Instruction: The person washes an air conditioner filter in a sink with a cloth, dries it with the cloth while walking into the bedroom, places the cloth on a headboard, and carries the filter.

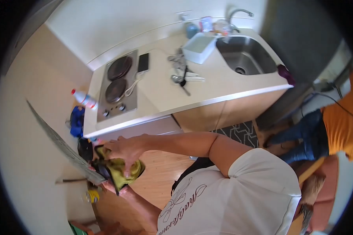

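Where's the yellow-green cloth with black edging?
The cloth is lower left in the head view, between right hand and left hand, below the steel stovetop.

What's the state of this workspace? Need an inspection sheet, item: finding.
Surface: pale counter with a two-plate hob and a metal sink.
Job's things: crumpled yellow-green cloth with dark edges; flat grey panel beside it, contact unclear.
Clutter: phone beside the hob, loose utensils, plastic tub by the sink, red-capped bottle at the counter's end.
Grippers: right hand over the cloth; left hand at its lower edge, partly hidden; grip unclear on both.
Cables: white cable lying partly on the hob; dark cable near the other person.
Surroundings: patterned mat on the floor; other person in an orange top.
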`<act>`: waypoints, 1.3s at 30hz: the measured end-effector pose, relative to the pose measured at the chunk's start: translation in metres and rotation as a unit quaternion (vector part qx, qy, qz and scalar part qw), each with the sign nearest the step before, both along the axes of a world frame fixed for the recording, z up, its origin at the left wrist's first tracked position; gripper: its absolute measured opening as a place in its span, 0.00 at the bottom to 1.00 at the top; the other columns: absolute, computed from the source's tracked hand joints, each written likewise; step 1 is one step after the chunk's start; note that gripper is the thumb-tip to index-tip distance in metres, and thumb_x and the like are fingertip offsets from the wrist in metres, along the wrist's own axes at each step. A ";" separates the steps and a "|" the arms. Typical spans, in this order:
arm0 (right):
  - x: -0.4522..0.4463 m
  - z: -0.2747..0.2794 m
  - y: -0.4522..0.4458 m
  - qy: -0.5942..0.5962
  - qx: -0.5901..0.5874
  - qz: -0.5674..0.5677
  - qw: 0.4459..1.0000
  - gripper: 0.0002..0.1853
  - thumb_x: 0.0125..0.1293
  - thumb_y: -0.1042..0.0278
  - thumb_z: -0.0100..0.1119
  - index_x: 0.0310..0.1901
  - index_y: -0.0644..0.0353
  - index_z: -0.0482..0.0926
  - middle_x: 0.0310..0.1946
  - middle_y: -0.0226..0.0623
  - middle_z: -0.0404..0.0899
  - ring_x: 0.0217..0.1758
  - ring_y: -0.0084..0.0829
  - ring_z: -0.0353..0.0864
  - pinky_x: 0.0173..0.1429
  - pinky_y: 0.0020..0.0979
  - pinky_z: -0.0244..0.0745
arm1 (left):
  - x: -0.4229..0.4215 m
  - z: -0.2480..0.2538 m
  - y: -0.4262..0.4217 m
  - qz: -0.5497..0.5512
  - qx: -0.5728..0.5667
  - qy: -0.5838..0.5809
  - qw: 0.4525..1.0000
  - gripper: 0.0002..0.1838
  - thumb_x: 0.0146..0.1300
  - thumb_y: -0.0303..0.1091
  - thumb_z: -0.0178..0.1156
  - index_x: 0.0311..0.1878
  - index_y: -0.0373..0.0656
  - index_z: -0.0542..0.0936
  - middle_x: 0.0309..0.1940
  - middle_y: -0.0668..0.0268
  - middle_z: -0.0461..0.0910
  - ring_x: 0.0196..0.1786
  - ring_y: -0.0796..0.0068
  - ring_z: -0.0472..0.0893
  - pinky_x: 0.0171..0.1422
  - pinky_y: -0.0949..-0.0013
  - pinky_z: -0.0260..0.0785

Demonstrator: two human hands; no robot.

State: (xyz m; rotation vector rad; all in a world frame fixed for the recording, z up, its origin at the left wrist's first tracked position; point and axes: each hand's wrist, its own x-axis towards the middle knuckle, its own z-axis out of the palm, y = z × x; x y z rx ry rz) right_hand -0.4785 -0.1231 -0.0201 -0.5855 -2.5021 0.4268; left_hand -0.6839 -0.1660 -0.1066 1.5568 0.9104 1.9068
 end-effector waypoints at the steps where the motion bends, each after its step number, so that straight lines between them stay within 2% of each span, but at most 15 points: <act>1: 0.018 -0.005 0.003 -0.003 0.000 -0.020 1.000 0.34 0.46 0.50 0.70 0.52 0.61 0.72 0.52 0.43 0.69 0.56 0.42 0.68 0.60 0.37 0.63 | 0.001 -0.002 0.002 -0.036 -0.061 -0.095 0.993 0.26 0.70 0.37 0.35 0.69 0.39 0.52 0.67 0.55 0.54 0.66 0.58 0.60 0.71 0.58 0.49; 3: 0.068 -0.009 0.015 0.178 -0.147 0.061 0.971 0.34 0.47 0.48 0.69 0.54 0.58 0.72 0.51 0.40 0.70 0.56 0.40 0.69 0.58 0.37 0.65 | 0.017 0.020 0.008 -0.030 -0.222 -0.297 0.928 0.26 0.68 0.34 0.37 0.68 0.38 0.53 0.66 0.56 0.57 0.63 0.59 0.65 0.68 0.59 0.55; 5: 0.144 0.000 0.005 0.256 -0.325 -0.145 0.899 0.27 0.50 0.53 0.68 0.51 0.55 0.75 0.48 0.35 0.73 0.49 0.27 0.74 0.50 0.30 0.71 | 0.000 0.001 0.019 -0.092 -0.190 -0.283 0.936 0.26 0.68 0.36 0.38 0.68 0.39 0.55 0.66 0.57 0.58 0.63 0.59 0.65 0.68 0.58 0.55; 8: 0.288 -0.029 0.001 0.379 -0.296 -0.472 0.739 0.17 0.60 0.62 0.58 0.50 0.56 0.76 0.43 0.35 0.77 0.45 0.25 0.76 0.45 0.27 0.73 | 0.008 0.019 0.011 -0.192 -0.174 -0.358 0.897 0.27 0.67 0.42 0.43 0.67 0.43 0.59 0.64 0.59 0.60 0.62 0.58 0.65 0.66 0.56 0.58; 9: 0.407 -0.105 0.027 0.408 -0.059 -0.415 0.811 0.17 0.61 0.65 0.54 0.51 0.58 0.74 0.43 0.39 0.77 0.46 0.28 0.76 0.48 0.29 0.71 | 0.028 0.038 0.006 -0.376 -0.160 -0.391 0.825 0.27 0.65 0.44 0.47 0.65 0.43 0.62 0.61 0.58 0.64 0.60 0.59 0.68 0.63 0.54 0.60; 10: 0.435 -0.066 -0.008 0.138 0.050 -0.608 0.780 0.17 0.62 0.66 0.50 0.53 0.58 0.73 0.49 0.41 0.75 0.48 0.36 0.75 0.53 0.31 0.69 | 0.035 0.052 0.004 -0.536 -0.128 -0.401 0.731 0.29 0.62 0.46 0.52 0.63 0.43 0.64 0.58 0.57 0.67 0.58 0.60 0.70 0.61 0.52 0.63; 13: 0.569 -0.094 -0.068 0.014 0.062 -0.746 0.663 0.20 0.64 0.58 0.48 0.58 0.49 0.69 0.48 0.41 0.76 0.44 0.36 0.76 0.49 0.34 0.71 | 0.026 0.067 -0.008 -0.103 -0.139 -0.325 0.930 0.22 0.56 0.37 0.62 0.52 0.39 0.72 0.50 0.55 0.74 0.48 0.61 0.77 0.51 0.60 0.72; 16: 0.667 -0.093 -0.136 -0.309 -0.137 -0.813 0.474 0.24 0.66 0.51 0.46 0.63 0.40 0.64 0.47 0.40 0.76 0.40 0.36 0.77 0.45 0.36 0.72 | 0.019 0.096 0.002 -0.085 -0.172 -0.534 0.823 0.15 0.57 0.35 0.62 0.45 0.41 0.76 0.41 0.60 0.80 0.44 0.65 0.80 0.51 0.62 0.73; 17: 0.714 -0.145 -0.143 -0.142 0.035 -0.879 0.453 0.27 0.60 0.47 0.55 0.58 0.53 0.70 0.39 0.44 0.80 0.44 0.47 0.76 0.55 0.38 0.67 | 0.015 0.098 0.003 -0.048 -0.156 -0.518 0.840 0.16 0.56 0.34 0.63 0.47 0.41 0.75 0.42 0.60 0.80 0.44 0.65 0.79 0.53 0.61 0.72; 18: 0.836 -0.222 -0.149 -0.042 -0.011 -0.881 0.471 0.30 0.58 0.39 0.52 0.63 0.26 0.61 0.62 0.40 0.63 0.59 0.54 0.64 0.57 0.66 0.53 | 0.007 0.097 -0.001 -0.027 -0.163 -0.493 0.854 0.17 0.57 0.35 0.63 0.48 0.40 0.75 0.43 0.61 0.79 0.45 0.66 0.79 0.53 0.63 0.72; 19: 0.851 -0.252 -0.144 0.035 0.190 -0.732 0.654 0.24 0.60 0.39 0.47 0.59 0.19 0.62 0.61 0.40 0.64 0.58 0.58 0.63 0.47 0.72 0.53 | 0.005 0.096 0.000 -0.004 -0.150 -0.474 0.868 0.18 0.57 0.35 0.63 0.49 0.40 0.74 0.44 0.61 0.79 0.45 0.66 0.78 0.53 0.63 0.71; 20: 0.780 -0.222 -0.138 -0.192 0.018 -0.911 0.365 0.23 0.60 0.40 0.46 0.59 0.19 0.62 0.61 0.40 0.65 0.58 0.57 0.64 0.47 0.71 0.53 | 0.004 0.094 0.002 0.016 -0.143 -0.452 0.880 0.18 0.57 0.36 0.63 0.49 0.40 0.74 0.44 0.61 0.78 0.46 0.67 0.78 0.52 0.64 0.71; 21: 0.747 -0.211 -0.122 -0.213 -0.012 -0.921 0.326 0.23 0.60 0.40 0.46 0.58 0.19 0.62 0.60 0.40 0.65 0.58 0.57 0.64 0.47 0.70 0.54 | 0.001 0.095 0.002 0.030 -0.139 -0.453 0.880 0.18 0.57 0.36 0.63 0.49 0.40 0.74 0.44 0.61 0.78 0.46 0.67 0.78 0.52 0.64 0.71; 30: 0.710 -0.204 -0.127 -0.219 -0.053 -0.951 0.211 0.19 0.62 0.43 0.43 0.56 0.19 0.63 0.58 0.41 0.66 0.57 0.54 0.66 0.47 0.64 0.58 | -0.021 0.104 -0.007 0.167 -0.121 -0.301 0.931 0.21 0.57 0.34 0.63 0.51 0.37 0.72 0.45 0.59 0.77 0.46 0.68 0.78 0.50 0.64 0.73; 39: 0.647 -0.197 -0.121 -0.136 0.079 -0.971 0.182 0.22 0.60 0.48 0.46 0.58 0.29 0.63 0.48 0.41 0.72 0.50 0.45 0.72 0.49 0.51 0.61 | 0.050 0.048 0.044 -0.014 -0.338 -0.353 0.872 0.22 0.54 0.41 0.66 0.48 0.39 0.74 0.41 0.62 0.78 0.42 0.68 0.78 0.49 0.65 0.73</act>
